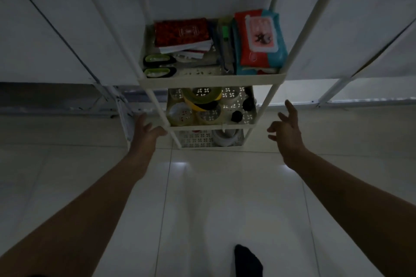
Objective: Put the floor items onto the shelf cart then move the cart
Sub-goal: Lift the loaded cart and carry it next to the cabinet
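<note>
Hands first: your left hand (146,129) is spread wide, fingers splayed and holding nothing, just beside the near-left post (157,105) of the shelf cart (211,80), perhaps brushing it. Your right hand (286,130) is also wide and empty, fingers curled loosely, near the near-right post (273,94) but apart from it.

The cart stands on the tiled floor (225,198) against the pale wall, and no loose items show on the tiles, so the loading looks done and the move remains.

Risk lies in the load. The top tray carries a wipes pack (258,40) stacked high by the right edge and a red booklet (182,32) on loose papers; tape rolls (202,105) crowd the middle tray. Grip only the thin posts and shove hard, and the frame may rack or tip, spilling the stack. A wheel could also catch on a tile joint. Your dark sock (247,261) sits close behind, so mind your footing.
</note>
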### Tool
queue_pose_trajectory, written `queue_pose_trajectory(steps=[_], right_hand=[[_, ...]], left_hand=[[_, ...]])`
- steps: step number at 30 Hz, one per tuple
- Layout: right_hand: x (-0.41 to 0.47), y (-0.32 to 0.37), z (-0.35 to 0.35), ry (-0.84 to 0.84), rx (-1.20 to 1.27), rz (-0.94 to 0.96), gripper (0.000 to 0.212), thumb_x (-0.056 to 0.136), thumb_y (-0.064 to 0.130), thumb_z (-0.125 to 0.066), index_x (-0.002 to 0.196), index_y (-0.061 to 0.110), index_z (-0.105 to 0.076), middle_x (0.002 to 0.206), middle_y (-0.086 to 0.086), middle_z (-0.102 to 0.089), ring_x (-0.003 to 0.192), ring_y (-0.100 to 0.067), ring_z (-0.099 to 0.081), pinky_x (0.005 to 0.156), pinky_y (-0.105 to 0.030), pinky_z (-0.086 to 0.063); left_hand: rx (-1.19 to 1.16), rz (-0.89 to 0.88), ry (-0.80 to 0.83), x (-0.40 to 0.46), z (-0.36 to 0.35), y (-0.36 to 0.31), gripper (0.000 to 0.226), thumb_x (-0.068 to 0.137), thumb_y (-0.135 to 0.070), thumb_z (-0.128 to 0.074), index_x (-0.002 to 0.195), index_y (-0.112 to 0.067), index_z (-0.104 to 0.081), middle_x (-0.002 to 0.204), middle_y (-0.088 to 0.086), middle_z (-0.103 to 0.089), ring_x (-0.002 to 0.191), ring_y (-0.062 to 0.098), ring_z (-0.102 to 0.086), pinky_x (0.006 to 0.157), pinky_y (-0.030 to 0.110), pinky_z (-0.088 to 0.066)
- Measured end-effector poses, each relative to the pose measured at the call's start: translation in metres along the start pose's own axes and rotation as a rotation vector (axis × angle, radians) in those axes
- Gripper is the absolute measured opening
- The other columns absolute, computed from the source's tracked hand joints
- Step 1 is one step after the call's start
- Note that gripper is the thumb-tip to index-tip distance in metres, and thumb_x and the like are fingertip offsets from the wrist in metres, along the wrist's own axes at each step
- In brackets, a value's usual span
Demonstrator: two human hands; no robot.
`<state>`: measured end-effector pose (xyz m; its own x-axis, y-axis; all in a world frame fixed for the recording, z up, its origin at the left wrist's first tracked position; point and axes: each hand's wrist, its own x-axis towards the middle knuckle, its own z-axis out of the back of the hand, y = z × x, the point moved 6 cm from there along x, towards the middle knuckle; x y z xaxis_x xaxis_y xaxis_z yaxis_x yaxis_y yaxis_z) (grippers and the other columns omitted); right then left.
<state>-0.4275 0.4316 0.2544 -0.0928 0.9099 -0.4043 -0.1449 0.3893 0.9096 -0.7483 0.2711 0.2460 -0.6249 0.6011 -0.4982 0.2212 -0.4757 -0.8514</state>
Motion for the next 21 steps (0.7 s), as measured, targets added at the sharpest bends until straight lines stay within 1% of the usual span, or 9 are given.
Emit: queue_pose_trajectory(steps=[2, 7, 10, 11, 13, 15, 18, 20, 21], right_hand=[[0.012, -0.029, 0.0, 0.021, -0.006, -0.043, 0.082, 0.084, -0.006, -0.048, 0.148, 0.041, -0.027, 0.155, -0.007, -0.029, 0.128, -0.032, -0.045, 0.1, -0.047, -0.044], [0.04, -0.071, -0.01, 0.08, -0.049, -0.07, 0.087, 0.081, -0.004, -0.052, 0.15, 0.039, -0.024, 0.158, -0.006, -0.025, 0.13, -0.029, -0.044, 0.104, -0.05, -0.043], [0.051, -0.081, -0.019, 0.108, -0.039, -0.036, 0.09, 0.075, 0.001, -0.056, 0.149, 0.04, -0.024, 0.156, -0.004, -0.028, 0.132, -0.029, -0.042, 0.103, -0.05, -0.045], [0.051, -0.082, -0.025, 0.133, -0.049, -0.013, 0.089, 0.072, 0.002, -0.057, 0.147, 0.04, -0.028, 0.151, 0.001, -0.035, 0.131, -0.028, -0.044, 0.099, -0.048, -0.047], [0.047, -0.083, -0.037, 0.193, -0.072, 0.025, 0.078, 0.073, 0.0, -0.054, 0.136, 0.042, -0.038, 0.129, 0.013, -0.05, 0.12, -0.026, -0.051, 0.087, -0.043, -0.052], [0.047, -0.084, -0.041, 0.211, -0.081, 0.037, 0.074, 0.071, 0.002, -0.054, 0.128, 0.047, -0.04, 0.112, 0.019, -0.053, 0.106, -0.023, -0.056, 0.086, -0.046, -0.054], [0.049, -0.082, -0.038, 0.253, -0.105, 0.016, 0.078, 0.07, 0.0, -0.054, 0.131, 0.047, -0.04, 0.11, 0.013, -0.055, 0.093, -0.02, -0.055, 0.09, -0.051, -0.051], [0.049, -0.078, -0.035, 0.281, -0.145, -0.004, 0.085, 0.065, 0.002, -0.055, 0.137, 0.044, -0.039, 0.118, 0.003, -0.053, 0.09, -0.023, -0.053, 0.088, -0.054, -0.051], [0.048, -0.076, -0.034, 0.278, -0.157, -0.007, 0.086, 0.064, 0.002, -0.054, 0.138, 0.043, -0.038, 0.115, -0.001, -0.053, 0.087, -0.023, -0.053, 0.085, -0.054, -0.052]], left_hand=[[-0.023, 0.073, 0.003, 0.01, -0.005, 0.025, 0.079, 0.083, -0.013, -0.062, 0.147, -0.04, -0.024, 0.153, 0.002, -0.034, 0.13, 0.018, -0.037, 0.097, 0.042, -0.035], [-0.039, 0.101, 0.033, 0.036, -0.012, 0.05, 0.086, 0.079, -0.006, -0.063, 0.145, -0.044, -0.023, 0.153, -0.005, -0.031, 0.129, 0.018, -0.039, 0.093, 0.04, -0.04], [-0.034, 0.071, 0.061, 0.045, -0.017, 0.055, 0.085, 0.078, 0.002, -0.059, 0.14, -0.048, -0.029, 0.14, -0.012, -0.037, 0.121, 0.016, -0.043, 0.089, 0.039, -0.042], [-0.029, 0.058, 0.09, 0.047, -0.022, 0.056, 0.08, 0.078, 0.004, -0.057, 0.133, -0.049, -0.034, 0.133, -0.016, -0.042, 0.115, 0.014, -0.047, 0.09, 0.04, -0.043], [-0.02, 0.052, 0.142, 0.047, -0.034, 0.056, 0.072, 0.078, 0.008, -0.052, 0.116, -0.053, -0.04, 0.113, -0.027, -0.05, 0.101, 0.007, -0.05, 0.089, 0.041, -0.043], [-0.028, 0.047, 0.147, 0.046, -0.038, 0.056, 0.07, 0.079, 0.009, -0.05, 0.112, -0.053, -0.039, 0.1, -0.032, -0.047, 0.095, 0.003, -0.049, 0.088, 0.042, -0.042], [-0.018, 0.042, 0.165, 0.041, -0.039, 0.053, 0.072, 0.079, 0.006, -0.051, 0.118, -0.052, -0.035, 0.099, -0.033, -0.044, 0.101, 0.007, -0.05, 0.09, 0.045, -0.04], [-0.008, 0.041, 0.157, 0.042, -0.038, 0.053, 0.069, 0.08, 0.003, -0.051, 0.118, -0.052, -0.036, 0.107, -0.03, -0.045, 0.111, 0.016, -0.05, 0.089, 0.046, -0.04], [-0.003, 0.041, 0.147, 0.044, -0.037, 0.054, 0.067, 0.081, 0.001, -0.052, 0.117, -0.053, -0.036, 0.111, -0.028, -0.046, 0.113, 0.018, -0.05, 0.089, 0.046, -0.04]])
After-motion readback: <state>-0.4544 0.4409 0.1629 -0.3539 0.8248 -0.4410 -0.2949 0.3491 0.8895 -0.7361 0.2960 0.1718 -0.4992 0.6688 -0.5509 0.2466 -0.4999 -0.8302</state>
